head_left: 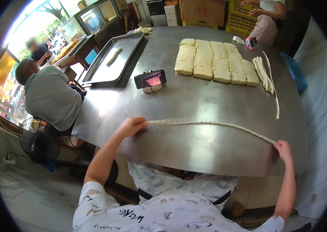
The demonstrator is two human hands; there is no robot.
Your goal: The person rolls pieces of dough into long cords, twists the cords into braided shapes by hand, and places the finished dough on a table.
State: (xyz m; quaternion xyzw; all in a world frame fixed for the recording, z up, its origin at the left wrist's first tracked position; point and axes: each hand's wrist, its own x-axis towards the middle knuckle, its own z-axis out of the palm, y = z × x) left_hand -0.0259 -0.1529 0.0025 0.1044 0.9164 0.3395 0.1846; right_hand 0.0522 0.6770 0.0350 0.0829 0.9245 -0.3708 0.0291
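Observation:
A long twisted dough rope (214,123) stretches between my two hands over the near part of the metal table. My left hand (132,126) is closed on its left end, which looks slightly smeared by motion. At the other end, my right hand (283,150) grips the rope near the table's right front side. Between the hands the rope arcs away from me, its twist plain toward the right. Several plain dough strips (263,73) lie at the back right, with one long thin strip (273,91) beside them.
Rows of pale dough slabs (214,62) cover the table's (140,104) back right. A phone (150,79) stands propped at centre left, before a metal tray (94,77) holding one twisted dough piece (114,57). One person (51,94) sits at left near a fan (37,139); another (270,17) stands back right.

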